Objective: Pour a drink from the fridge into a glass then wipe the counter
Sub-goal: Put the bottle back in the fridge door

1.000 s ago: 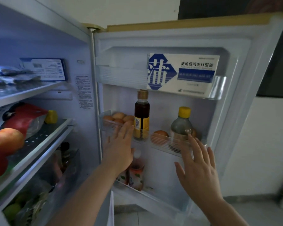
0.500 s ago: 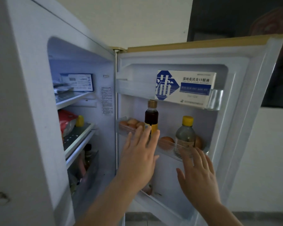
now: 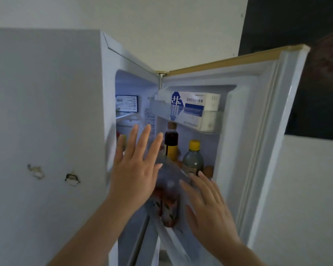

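The fridge door (image 3: 258, 131) stands open to the right. My left hand (image 3: 135, 169) is flat with fingers spread in front of the door's middle shelf. My right hand (image 3: 206, 204) is lower and to the right, also spread. Between them, in the lower part of the door, stands a blurred clear drink bottle with a red label (image 3: 168, 206); I cannot tell whether either hand touches it. Behind the fingers on the middle shelf are a dark bottle with a brown cap (image 3: 171, 139) and a greyish bottle with a yellow cap (image 3: 193, 158).
A blue and white box (image 3: 192, 108) lies in the top door shelf. Eggs (image 3: 209, 170) sit beside the yellow-capped bottle. The fridge's white side panel (image 3: 46, 131), chipped in two spots, fills the left of the view. Only a narrow strip of the lit interior (image 3: 126, 106) shows.
The view has drawn back and swung left, so the fridge's side panel now hides most of the interior. Both hands have risen and closed in around the red-labelled bottle.
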`<state>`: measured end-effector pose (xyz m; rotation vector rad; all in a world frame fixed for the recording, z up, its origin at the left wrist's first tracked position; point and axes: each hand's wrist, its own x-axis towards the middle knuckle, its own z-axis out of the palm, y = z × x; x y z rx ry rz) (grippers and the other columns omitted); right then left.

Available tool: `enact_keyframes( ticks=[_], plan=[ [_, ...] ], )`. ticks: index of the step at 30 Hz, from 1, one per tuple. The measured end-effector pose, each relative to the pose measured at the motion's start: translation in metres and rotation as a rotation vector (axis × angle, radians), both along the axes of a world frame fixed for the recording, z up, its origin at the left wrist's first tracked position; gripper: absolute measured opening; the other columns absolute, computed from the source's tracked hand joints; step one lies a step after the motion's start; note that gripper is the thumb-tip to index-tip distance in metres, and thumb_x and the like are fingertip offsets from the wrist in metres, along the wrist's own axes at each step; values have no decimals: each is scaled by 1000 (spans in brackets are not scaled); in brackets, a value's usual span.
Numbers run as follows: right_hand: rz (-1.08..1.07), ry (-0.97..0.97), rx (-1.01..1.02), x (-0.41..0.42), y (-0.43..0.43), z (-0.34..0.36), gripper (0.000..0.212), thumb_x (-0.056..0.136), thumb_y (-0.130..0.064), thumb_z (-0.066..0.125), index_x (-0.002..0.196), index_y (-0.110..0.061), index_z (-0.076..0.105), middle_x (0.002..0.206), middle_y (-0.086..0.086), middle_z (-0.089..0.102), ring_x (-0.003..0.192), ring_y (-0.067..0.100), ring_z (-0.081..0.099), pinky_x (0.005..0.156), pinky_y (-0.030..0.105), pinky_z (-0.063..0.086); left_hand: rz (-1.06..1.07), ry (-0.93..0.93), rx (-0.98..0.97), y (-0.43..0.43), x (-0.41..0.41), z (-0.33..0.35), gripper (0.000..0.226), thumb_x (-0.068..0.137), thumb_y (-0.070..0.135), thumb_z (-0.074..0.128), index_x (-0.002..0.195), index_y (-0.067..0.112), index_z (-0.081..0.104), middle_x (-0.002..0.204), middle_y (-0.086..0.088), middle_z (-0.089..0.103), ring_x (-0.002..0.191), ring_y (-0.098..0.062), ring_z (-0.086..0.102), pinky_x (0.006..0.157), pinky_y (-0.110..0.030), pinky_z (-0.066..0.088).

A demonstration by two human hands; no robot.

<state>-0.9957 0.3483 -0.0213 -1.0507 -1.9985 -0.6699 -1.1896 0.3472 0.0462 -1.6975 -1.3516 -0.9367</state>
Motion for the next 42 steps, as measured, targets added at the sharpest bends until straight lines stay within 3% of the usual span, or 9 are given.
enact_keyframes(
  ticks=[2,6,10,14,18,22,27,33,42],
  plan=[
    [56,61,103,4,-17,15,39,97,-32,27,130,-23,46,138,7,43,133,27,34,110,45,26,61,-22,18,-13,-8,2,69,79,31,65,140,15,36,147,-21,36,137,-38,21,109,-55,23],
    [-26,268,201,27,-36,51,51,86,-30,46,135,-21,36,144,11,27,137,33,22,114,49,20,172,-56,25,-34,-20,7,79,76,29,69,142,12,30,149,-25,26,137,-44,23,106,-58,27],
    [-30,427,-69,28,-34,74,62,91,-42,40,144,-27,13,154,5,3,142,32,9,107,59,29,272,-104,-56,-52,-32,13,86,75,29,73,143,5,26,147,-31,30,134,-48,32,102,-60,33],
    [90,310,-311,-2,-35,73,69,86,-53,32,140,-41,-8,158,0,-6,139,34,26,104,53,39,298,-154,-166,-60,-43,16,92,82,40,64,147,4,9,152,-26,21,140,-42,24,108,-55,26],
    [193,264,-256,-37,-35,69,63,96,-39,35,142,-37,-8,157,2,-3,140,32,26,110,49,32,257,-176,-271,-62,-54,17,84,92,44,48,146,9,-7,158,-13,-2,146,-32,4,116,-48,9],
    [255,264,-162,-62,-33,66,63,96,-17,42,146,-28,5,156,9,12,137,34,32,106,53,36,268,-107,-254,-62,-70,12,80,81,24,69,143,5,23,150,-20,33,133,-43,38,100,-59,36],
    [271,202,-105,-94,-26,66,78,87,4,54,146,-26,13,153,4,14,135,35,36,107,49,27,229,-37,-212,-61,-89,8,79,78,20,70,142,8,24,149,-17,36,132,-42,40,100,-57,36],
    [319,253,-108,-126,-26,62,85,80,8,59,146,-25,17,155,7,18,124,28,42,92,52,49,155,-59,-225,-58,-93,3,82,79,24,70,144,8,21,152,-16,30,136,-39,34,105,-51,28],
    [255,241,-71,-131,-28,62,82,77,10,60,144,-18,23,153,18,23,106,36,58,86,38,48,114,-61,-207,-56,-96,1,81,76,24,73,142,8,27,150,-16,33,134,-39,38,101,-54,38]
  ],
)
